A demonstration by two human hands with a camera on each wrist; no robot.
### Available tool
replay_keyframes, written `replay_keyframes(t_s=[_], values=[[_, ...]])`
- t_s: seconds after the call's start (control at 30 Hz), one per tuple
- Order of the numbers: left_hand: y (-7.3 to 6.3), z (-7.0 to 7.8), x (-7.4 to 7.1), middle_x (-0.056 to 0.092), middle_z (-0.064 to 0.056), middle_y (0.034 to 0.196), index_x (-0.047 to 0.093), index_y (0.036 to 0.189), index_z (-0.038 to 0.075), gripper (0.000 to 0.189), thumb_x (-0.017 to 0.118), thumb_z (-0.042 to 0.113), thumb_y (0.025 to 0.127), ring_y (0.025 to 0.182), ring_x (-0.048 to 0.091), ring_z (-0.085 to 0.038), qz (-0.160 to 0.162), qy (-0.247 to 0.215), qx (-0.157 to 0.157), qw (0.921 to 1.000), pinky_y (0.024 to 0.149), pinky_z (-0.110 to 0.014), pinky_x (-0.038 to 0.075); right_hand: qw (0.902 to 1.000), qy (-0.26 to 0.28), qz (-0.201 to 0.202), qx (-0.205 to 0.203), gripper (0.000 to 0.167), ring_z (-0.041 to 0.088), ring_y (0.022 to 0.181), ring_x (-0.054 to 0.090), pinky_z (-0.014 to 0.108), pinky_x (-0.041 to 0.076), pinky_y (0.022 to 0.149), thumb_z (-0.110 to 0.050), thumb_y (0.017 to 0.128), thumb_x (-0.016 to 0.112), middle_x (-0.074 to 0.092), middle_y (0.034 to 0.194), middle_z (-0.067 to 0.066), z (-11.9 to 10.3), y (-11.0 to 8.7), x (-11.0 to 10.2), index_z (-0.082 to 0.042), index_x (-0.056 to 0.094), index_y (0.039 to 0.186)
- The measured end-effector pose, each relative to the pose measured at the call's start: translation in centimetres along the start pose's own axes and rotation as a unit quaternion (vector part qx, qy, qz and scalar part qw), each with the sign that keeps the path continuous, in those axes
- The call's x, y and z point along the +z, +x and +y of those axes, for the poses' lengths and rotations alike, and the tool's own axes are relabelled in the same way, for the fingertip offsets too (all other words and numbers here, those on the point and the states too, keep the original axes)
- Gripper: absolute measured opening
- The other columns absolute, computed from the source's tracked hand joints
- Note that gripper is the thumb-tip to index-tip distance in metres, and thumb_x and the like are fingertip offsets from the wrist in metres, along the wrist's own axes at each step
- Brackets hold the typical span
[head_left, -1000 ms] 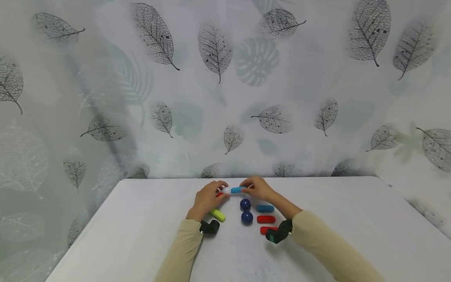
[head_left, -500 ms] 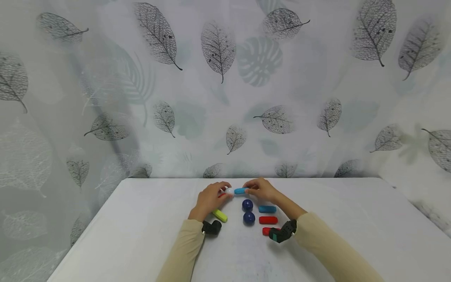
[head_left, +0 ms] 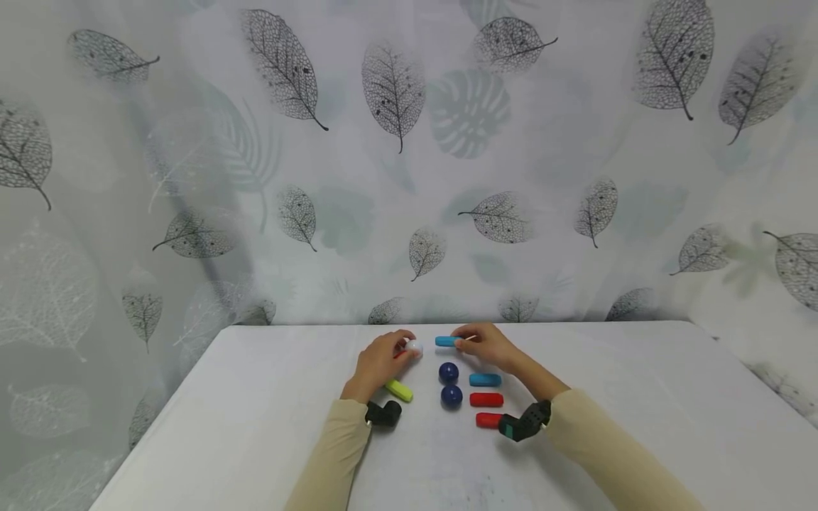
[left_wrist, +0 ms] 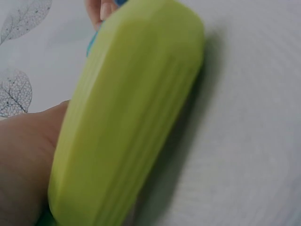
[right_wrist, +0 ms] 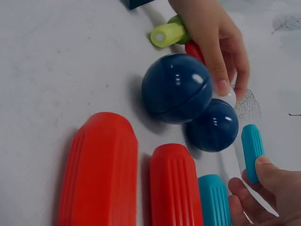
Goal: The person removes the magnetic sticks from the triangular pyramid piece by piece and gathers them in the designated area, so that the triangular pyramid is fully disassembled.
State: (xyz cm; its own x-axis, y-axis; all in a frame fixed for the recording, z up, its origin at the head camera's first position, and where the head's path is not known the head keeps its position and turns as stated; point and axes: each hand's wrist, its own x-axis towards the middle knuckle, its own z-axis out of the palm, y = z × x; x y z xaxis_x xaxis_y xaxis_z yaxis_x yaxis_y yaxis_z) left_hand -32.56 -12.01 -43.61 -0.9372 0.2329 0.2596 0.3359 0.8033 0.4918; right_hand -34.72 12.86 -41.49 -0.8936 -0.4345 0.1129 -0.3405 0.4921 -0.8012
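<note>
My left hand (head_left: 379, 363) pinches a white ball (head_left: 415, 347) near the table's far edge. A red rod (right_wrist: 194, 51) sits behind the ball, mostly covered by the hand. Under the left wrist lies a yellow-green rod (head_left: 399, 390), large in the left wrist view, with a green round piece (right_wrist: 178, 21) at its hidden end. My right hand (head_left: 487, 345) pinches a light blue toy rod (right_wrist: 253, 153) between thumb and fingers. The rod's free end points left toward the white ball, with a gap between them.
Two dark blue balls (head_left: 449, 384) stand in a line on the white table (head_left: 224, 426) between the hands. Right of them lie a blue rod (head_left: 485, 380) and two red rods (head_left: 486, 400), one partly behind the right wrist camera (head_left: 525, 421). A leaf-patterned curtain hangs behind.
My right hand has drawn the light blue rod to the right, away from the white ball, widening the gap. My left hand keeps its hold on the ball.
</note>
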Motion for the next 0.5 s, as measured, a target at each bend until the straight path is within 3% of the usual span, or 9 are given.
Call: replay_keyframes(t_s=[0.1,0.3,0.5], values=[[-0.2,0.1,0.1,0.068,0.0,0.104,0.065,0.118,0.021,0.031,0.065,0.038,0.092,0.094,0.062,-0.018,-0.005,-0.009,-0.013,0.9999,0.076,-0.042,0.051,0.9995,0.031,-0.001,-0.004,0.028,0.031,0.1,0.064,0.04,0.054,0.09,-0.012,0.097,0.06,0.066,0.111,0.02,0.6,-0.6,-0.3,0.006,0.063,0.118],[-0.2,0.2,0.0,0.068,-0.001,0.105,0.065,0.12,0.02,0.033,0.064,0.039,0.093,0.094,0.061,-0.018,-0.005,-0.024,-0.024,0.9994,0.078,-0.043,0.05,0.9977,0.06,0.02,0.026,0.031,0.031,0.101,0.065,0.038,0.054,0.089,-0.014,0.097,0.06,0.065,0.113,0.021,1.3,-2.0,-1.1,0.006,0.061,0.12],[-0.2,0.3,-0.4,0.068,-0.002,0.106,0.065,0.12,0.019,0.033,0.065,0.038,0.093,0.097,0.061,-0.019,-0.005,-0.033,-0.031,0.999,0.08,-0.045,0.05,0.9965,0.035,0.066,0.038,0.031,0.03,0.098,0.066,0.039,0.055,0.086,-0.018,0.096,0.063,0.066,0.113,0.019,1.7,-3.2,-1.6,0.003,0.063,0.119]])
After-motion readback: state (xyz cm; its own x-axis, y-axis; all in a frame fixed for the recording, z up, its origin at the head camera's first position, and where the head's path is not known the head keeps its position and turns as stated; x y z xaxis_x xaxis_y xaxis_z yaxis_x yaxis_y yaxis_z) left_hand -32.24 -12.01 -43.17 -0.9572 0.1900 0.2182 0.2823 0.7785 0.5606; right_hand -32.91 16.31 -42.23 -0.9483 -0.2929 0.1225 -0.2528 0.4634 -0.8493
